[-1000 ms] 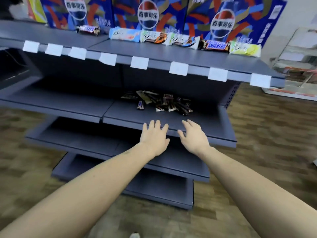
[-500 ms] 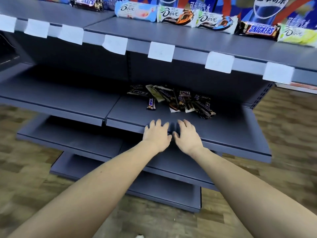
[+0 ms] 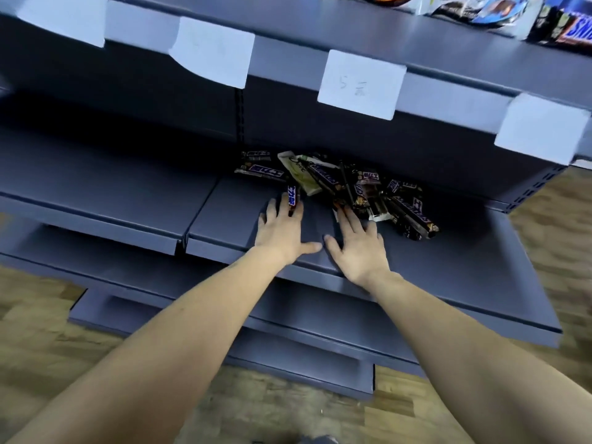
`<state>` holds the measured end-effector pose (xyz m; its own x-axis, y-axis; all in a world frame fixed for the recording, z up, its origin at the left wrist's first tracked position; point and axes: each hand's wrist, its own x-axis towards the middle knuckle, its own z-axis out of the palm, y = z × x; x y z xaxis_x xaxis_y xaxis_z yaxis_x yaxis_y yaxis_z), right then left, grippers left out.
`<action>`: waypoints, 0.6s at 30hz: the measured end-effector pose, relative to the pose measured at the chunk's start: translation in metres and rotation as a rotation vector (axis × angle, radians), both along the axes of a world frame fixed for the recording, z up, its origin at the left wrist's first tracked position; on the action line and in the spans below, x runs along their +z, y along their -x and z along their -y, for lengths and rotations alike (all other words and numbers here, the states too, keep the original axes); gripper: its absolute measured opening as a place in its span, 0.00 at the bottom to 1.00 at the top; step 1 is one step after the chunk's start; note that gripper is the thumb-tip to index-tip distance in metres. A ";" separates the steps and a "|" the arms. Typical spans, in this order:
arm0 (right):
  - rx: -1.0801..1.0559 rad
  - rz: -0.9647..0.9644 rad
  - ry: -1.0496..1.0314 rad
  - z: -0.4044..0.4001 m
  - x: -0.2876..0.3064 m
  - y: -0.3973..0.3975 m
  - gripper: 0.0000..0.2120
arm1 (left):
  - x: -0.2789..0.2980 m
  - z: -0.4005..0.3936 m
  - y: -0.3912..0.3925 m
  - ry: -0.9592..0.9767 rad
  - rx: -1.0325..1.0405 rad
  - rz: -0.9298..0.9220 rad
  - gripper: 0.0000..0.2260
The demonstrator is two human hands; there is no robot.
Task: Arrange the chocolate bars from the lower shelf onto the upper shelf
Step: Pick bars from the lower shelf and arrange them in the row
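Early stage. A few chocolate bars (image 3: 499, 14) already sit on the upper shelf (image 3: 368, 30), top right of frame. Most remain in a loose pile (image 3: 352, 187) on the lower shelf (image 3: 448, 267), mid-frame. Left hand (image 3: 282, 232) flat, fingers straight, tips at one small bar (image 3: 292, 197), not gripping. Right hand (image 3: 360, 248) spread, released, fingertips at the pile edge. Nearly all lifting still to do.

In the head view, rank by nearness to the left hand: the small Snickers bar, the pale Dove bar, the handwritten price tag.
1. Small Snickers bar, at the left hand's fingertips.
2. Pale Dove bar, behind it in the pile.
3. Handwritten price tag, upper shelf edge.
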<state>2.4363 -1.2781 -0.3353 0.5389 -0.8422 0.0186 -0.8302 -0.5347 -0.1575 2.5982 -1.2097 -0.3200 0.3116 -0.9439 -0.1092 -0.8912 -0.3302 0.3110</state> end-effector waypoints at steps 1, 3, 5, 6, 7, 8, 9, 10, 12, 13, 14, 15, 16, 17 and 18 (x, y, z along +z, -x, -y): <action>-0.010 0.050 0.035 0.000 -0.004 0.000 0.30 | 0.000 0.002 -0.001 0.002 0.001 -0.009 0.45; -0.016 0.177 0.106 -0.001 -0.008 -0.001 0.25 | 0.000 0.004 0.001 0.034 0.015 -0.010 0.44; -0.037 0.275 0.195 -0.003 -0.010 0.000 0.18 | -0.001 0.003 0.005 0.062 0.036 -0.008 0.40; -0.060 0.305 0.232 -0.004 -0.010 0.002 0.16 | -0.002 0.002 0.007 0.078 0.043 -0.009 0.38; -0.083 0.326 0.253 -0.005 -0.009 0.003 0.16 | -0.003 0.000 0.009 0.101 0.048 -0.010 0.34; -0.102 0.345 0.254 -0.007 -0.009 0.004 0.16 | -0.004 -0.001 0.010 0.128 0.049 -0.009 0.31; -0.119 0.370 0.240 -0.007 -0.009 0.006 0.17 | -0.005 -0.003 0.011 0.151 0.044 -0.007 0.29; -0.136 0.396 0.224 -0.008 -0.009 0.006 0.16 | -0.005 -0.003 0.012 0.165 0.035 -0.008 0.27; -0.185 0.419 0.188 -0.007 -0.012 0.006 0.17 | -0.006 -0.004 0.013 0.146 0.010 -0.028 0.27; -0.216 0.415 0.169 -0.006 -0.013 0.006 0.20 | -0.006 -0.003 0.014 0.126 0.001 -0.036 0.28; -0.241 0.411 0.153 -0.005 -0.014 0.006 0.24 | -0.005 -0.003 0.014 0.116 -0.003 -0.034 0.30; -0.251 0.411 0.137 -0.004 -0.015 0.006 0.25 | -0.005 -0.003 0.014 0.121 -0.003 -0.023 0.31; -0.242 0.416 0.119 -0.004 -0.015 0.007 0.25 | -0.004 -0.003 0.015 0.136 0.000 -0.010 0.32; -0.219 0.433 0.095 -0.004 -0.015 0.009 0.23 | -0.004 -0.003 0.016 0.152 0.007 -0.001 0.32; -0.191 0.461 0.066 -0.004 -0.014 0.011 0.21 | -0.004 -0.003 0.018 0.166 0.016 0.001 0.33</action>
<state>2.4252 -1.2740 -0.3497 0.2981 -0.9141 0.2749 -0.7662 -0.4009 -0.5022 2.5806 -1.2064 -0.3243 0.3272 -0.9437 0.0481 -0.8865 -0.2889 0.3614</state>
